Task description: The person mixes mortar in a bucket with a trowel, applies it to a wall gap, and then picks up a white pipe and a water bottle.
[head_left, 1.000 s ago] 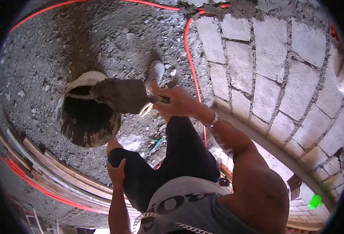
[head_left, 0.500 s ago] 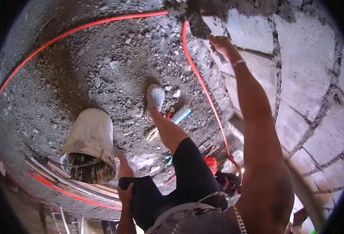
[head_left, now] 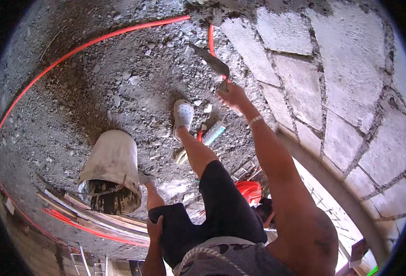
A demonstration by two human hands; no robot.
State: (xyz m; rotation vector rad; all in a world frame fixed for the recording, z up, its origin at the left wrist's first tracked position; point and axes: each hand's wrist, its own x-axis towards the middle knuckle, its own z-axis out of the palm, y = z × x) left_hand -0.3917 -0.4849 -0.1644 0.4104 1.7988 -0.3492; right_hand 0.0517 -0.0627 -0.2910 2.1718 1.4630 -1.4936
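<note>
My right hand is closed around the handle of a trowel. The dark, dirty blade points up and left in the view, over gravelly ground beside the stone wall. Mortar-filled joints run between the wall's pale blocks. My left hand rests on my leg in black shorts, thumb apart and most fingers hidden; it holds nothing. To the left of my legs is a grimy white bucket, its mouth toward me and its inside dark and stained.
An orange-red pipe curves across the ground; a short pipe end shows near the trowel. A blue-and-white package lies by my foot. Planks lie at lower left, a red bag-like item beyond my knee.
My right hand has drawn the trowel away from the wall, left and toward me; the blade now shows fully. My left hand stays on my leg. The view has shifted slightly.
</note>
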